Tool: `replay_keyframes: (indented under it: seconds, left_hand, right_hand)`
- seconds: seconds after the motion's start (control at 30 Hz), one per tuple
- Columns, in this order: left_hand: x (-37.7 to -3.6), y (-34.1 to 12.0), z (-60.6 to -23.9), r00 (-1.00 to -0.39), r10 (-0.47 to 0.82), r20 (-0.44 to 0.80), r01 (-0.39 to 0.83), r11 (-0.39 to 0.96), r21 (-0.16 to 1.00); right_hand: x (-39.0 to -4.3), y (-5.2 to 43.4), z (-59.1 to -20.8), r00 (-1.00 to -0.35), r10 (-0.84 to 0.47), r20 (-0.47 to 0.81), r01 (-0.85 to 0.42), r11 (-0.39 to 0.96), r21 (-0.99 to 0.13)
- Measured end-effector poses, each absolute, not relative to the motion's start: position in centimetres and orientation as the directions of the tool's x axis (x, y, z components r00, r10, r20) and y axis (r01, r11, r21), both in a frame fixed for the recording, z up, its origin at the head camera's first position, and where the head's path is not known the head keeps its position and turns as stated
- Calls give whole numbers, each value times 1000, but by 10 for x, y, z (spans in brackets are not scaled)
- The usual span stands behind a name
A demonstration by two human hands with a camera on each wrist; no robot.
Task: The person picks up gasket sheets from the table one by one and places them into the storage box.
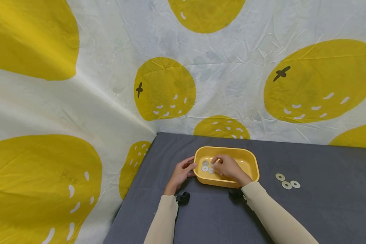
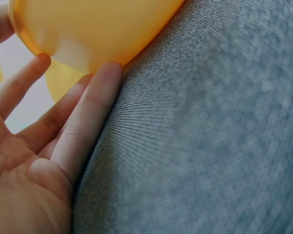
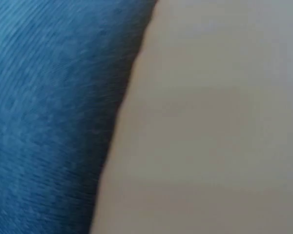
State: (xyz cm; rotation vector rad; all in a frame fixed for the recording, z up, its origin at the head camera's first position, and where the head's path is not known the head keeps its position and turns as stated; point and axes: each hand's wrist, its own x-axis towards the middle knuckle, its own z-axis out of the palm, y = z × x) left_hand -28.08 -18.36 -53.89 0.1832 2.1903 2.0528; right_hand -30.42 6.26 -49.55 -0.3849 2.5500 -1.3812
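In the head view, a yellow plastic tray (image 1: pixel 250 156) sits on the dark cloth. My left hand (image 1: pixel 180 171) rests against its left end, thumb at the rim and fingers along the outer wall. The left wrist view shows those mostly straight fingers (image 2: pixel 83 124) touching the tray wall (image 2: pixel 102 29). My right hand (image 1: pixel 227 166) reaches inside the tray, its curled fingertips pinching a flat metal washer (image 1: pixel 213 165), partly hidden. Beside it, on the tray floor, lie further washers (image 1: pixel 205 168). A blurred pale surface (image 3: pixel 200 131) fills most of the right wrist view.
Three loose washers (image 1: pixel 286 185) lie on the dark tablecloth (image 1: pixel 332 196), right of the tray. Behind the table and along its left side hangs a white sheet (image 1: pixel 225 88) printed with yellow fruit.
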Motion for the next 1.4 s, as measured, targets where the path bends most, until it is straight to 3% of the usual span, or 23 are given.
replay_keyframes:
  seconds: [0.17,0.33,0.47,0.67,0.9,1.17,1.4]
  left_hand:
    - [-281,-184,-539,-982,190,-11,1,61,998]
    - [-281,-184,-539,-984,179,-11,0,62,998]
    - [-282,-184,-539,-983,182,-18,-5,69,998]
    - [-282,-183,-539,-985,170,-28,-16,70,997]
    - [-283,-184,-539,-985,169,-19,-9,60,998]
    - [-283,-183,-539,-985,172,-12,-3,55,998]
    - [-282,-184,-540,-984,178,-3,9,65,998]
  right_hand:
    - [-302,77,-486,-941,-320,106,-246,436,-866]
    - [-296,106,-471,-897,-314,311,-411,337,-847]
    - [-287,140,-463,-896,-234,377,-440,365,-821]
    - [-275,195,-464,-927,-101,361,-365,461,-809]
    - [-268,250,-472,-948,-49,315,-290,540,-790]
    - [-265,292,-476,-970,-108,220,-232,691,-684]
    - [-262,320,-490,-978,-186,99,-206,742,-639]
